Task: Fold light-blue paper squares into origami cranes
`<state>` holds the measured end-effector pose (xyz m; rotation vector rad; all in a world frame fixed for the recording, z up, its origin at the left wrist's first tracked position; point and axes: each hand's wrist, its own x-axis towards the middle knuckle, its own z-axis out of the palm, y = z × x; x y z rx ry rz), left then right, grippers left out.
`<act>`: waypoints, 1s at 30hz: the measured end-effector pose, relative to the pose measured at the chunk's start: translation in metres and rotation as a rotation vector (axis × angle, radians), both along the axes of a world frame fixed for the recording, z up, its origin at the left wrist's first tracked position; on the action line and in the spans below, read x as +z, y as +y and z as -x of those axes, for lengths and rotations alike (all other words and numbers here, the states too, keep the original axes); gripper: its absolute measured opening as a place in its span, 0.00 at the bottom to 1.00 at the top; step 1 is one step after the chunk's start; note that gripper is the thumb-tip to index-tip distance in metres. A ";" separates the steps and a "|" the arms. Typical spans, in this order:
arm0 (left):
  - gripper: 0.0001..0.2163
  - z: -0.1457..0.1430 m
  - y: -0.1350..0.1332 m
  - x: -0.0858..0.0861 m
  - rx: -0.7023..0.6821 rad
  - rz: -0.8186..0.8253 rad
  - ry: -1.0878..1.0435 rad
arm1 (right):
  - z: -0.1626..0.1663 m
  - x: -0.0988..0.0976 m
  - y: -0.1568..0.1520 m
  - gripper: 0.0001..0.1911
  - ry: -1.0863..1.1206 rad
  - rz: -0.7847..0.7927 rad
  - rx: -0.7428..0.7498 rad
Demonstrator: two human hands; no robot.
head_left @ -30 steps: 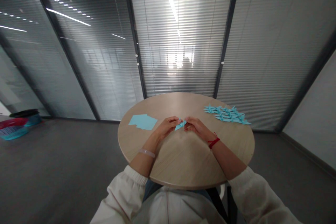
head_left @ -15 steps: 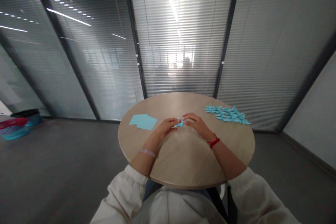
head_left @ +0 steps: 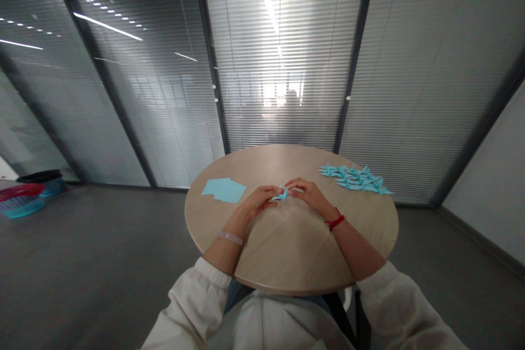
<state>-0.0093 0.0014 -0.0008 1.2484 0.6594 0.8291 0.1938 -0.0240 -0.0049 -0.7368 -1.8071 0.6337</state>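
Observation:
A small light-blue paper crane (head_left: 282, 195) is between my two hands, over the middle of the round table. My left hand (head_left: 261, 198) pinches it from the left, with the fingertips closed on the paper. From the right, my right hand (head_left: 305, 191) grips its other side between thumb and fingers. Parts of the crane are hidden behind the fingertips. To the left of my left hand lie overlapping flat sheets of blue paper (head_left: 223, 190). Several finished blue paper cranes (head_left: 356, 178) sit in a cluster at the right, beyond my right hand.
The round wooden table (head_left: 287, 257) has its near edge close to my body. Behind it stands a glass partition with blinds (head_left: 283, 54). On the floor at far left are a blue basket with something red (head_left: 22, 199) and a dark-lined bin (head_left: 47, 181).
Both hands stay in nearly the same place. The crane and the fingertips have shifted only very slightly, and both hands keep their grip on the paper.

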 end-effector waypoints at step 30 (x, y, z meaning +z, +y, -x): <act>0.20 -0.013 -0.008 -0.002 0.178 -0.271 0.185 | 0.009 -0.007 0.000 0.05 -0.271 -0.415 -0.371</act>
